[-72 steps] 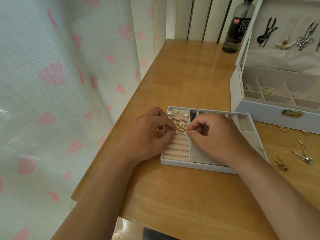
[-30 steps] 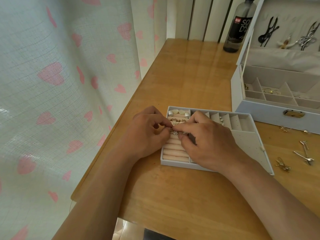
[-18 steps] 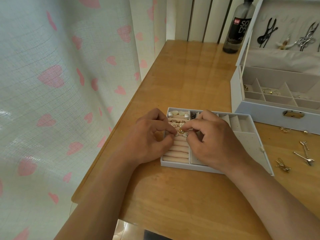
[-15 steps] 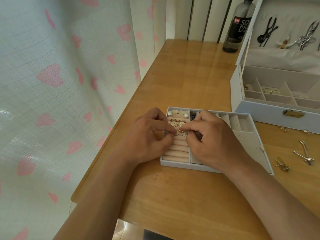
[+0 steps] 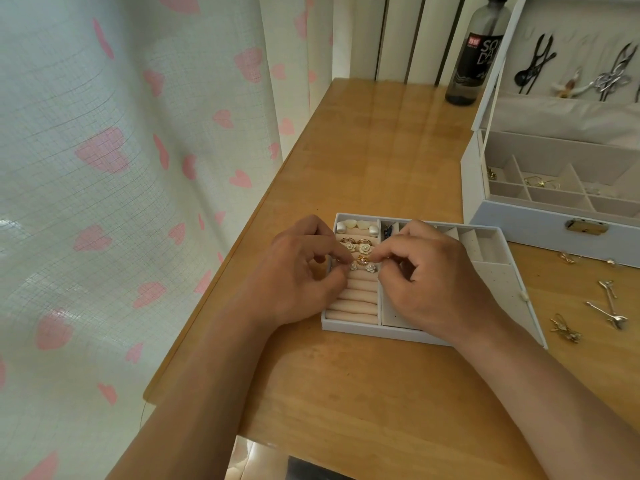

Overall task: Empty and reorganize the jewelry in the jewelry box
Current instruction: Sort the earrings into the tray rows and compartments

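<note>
A pale blue jewelry tray point(image 5: 412, 333) lies on the wooden table in front of me, lifted out of the jewelry box point(image 5: 540, 226). Its left section has pink ring rolls point(image 5: 356, 299). The top rows hold pearl pieces point(image 5: 356, 226), gold rings and white flower earrings point(image 5: 364, 249). A small gold ring point(image 5: 362, 260) sits in the third row. My left hand point(image 5: 298, 275) pinches a tiny gold piece at that row's left end. My right hand point(image 5: 436, 282) has thumb and forefinger pinched at the gold ring's right side.
The open jewelry box stands at the back right, hairpins hanging in its lid point(image 5: 581, 64) and gold pieces in its compartments. A dark bottle point(image 5: 474, 53) stands behind it. Loose hairpins and clips point(image 5: 609, 306) lie on the table at right. A heart-print curtain point(image 5: 138, 168) hangs left of the table edge.
Both hands have stayed over the ring rolls. My right hand shifted slightly right, uncovering the gold ring and flower earrings in the third row. The tray has not moved.
</note>
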